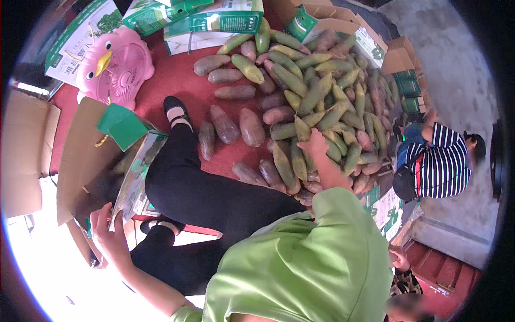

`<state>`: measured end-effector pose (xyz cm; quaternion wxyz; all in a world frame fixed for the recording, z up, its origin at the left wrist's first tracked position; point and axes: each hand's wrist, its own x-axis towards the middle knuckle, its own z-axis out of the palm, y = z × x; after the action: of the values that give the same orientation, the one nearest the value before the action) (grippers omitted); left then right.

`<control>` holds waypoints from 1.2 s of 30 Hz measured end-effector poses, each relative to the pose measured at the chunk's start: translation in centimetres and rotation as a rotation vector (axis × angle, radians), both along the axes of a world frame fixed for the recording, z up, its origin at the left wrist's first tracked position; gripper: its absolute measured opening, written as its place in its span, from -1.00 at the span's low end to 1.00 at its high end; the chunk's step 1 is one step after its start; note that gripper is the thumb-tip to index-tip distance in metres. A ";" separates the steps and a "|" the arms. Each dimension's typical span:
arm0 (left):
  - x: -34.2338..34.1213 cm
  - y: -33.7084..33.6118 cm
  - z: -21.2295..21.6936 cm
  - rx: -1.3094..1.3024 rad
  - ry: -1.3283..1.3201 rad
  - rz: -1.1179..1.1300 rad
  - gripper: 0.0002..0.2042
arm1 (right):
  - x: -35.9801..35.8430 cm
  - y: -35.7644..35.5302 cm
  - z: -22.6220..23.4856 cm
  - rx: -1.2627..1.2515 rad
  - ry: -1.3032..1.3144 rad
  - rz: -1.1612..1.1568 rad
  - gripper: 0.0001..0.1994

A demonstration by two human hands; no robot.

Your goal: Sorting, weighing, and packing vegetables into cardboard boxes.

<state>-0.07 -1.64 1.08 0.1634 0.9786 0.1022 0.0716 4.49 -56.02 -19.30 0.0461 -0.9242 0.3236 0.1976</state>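
Observation:
My right hand [315,144] reaches into a big heap of long green radishes [314,96], its fingers apart over one of them. I cannot make out a grip there. At the left, my left hand [110,231] is at the near corner of an open carton [80,161], fingers and thumb on either side of its wall edge. The carton has a green flap [122,126] and a yellow cord handle; its inside is dark, with what look like a few radishes. Purplish radishes [252,127] lie loose on the red floor covering beside my leg.
A pink bird-shaped plastic basket [120,70] sits beyond the carton. Green and white cartons [214,24] stand at the back, more open boxes [405,67] behind the heap. A person in a striped top [442,161] is at the right, another person's hand [398,258] at the lower right.

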 end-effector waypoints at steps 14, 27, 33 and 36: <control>-0.8 -0.5 1.7 -0.069 0.029 0.044 -0.80 | 4.4 4.6 2.3 0.536 -0.531 0.294 -0.36; -1.5 0.7 1.2 -0.149 -0.019 0.047 -0.80 | 12.9 32.8 27.3 1.615 -0.866 0.960 -0.41; -1.9 0.9 1.0 -0.203 -0.011 0.063 -0.80 | 11.4 42.4 25.8 1.385 -0.921 1.326 -0.36; -1.8 0.9 1.1 -0.188 0.000 0.056 -0.80 | 11.7 45.3 23.2 1.204 -0.760 1.445 -0.37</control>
<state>-1.89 -0.78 2.14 0.2522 0.9558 0.1357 0.0661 16.15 -10.68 3.85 0.4735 -0.7235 -0.5023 0.0014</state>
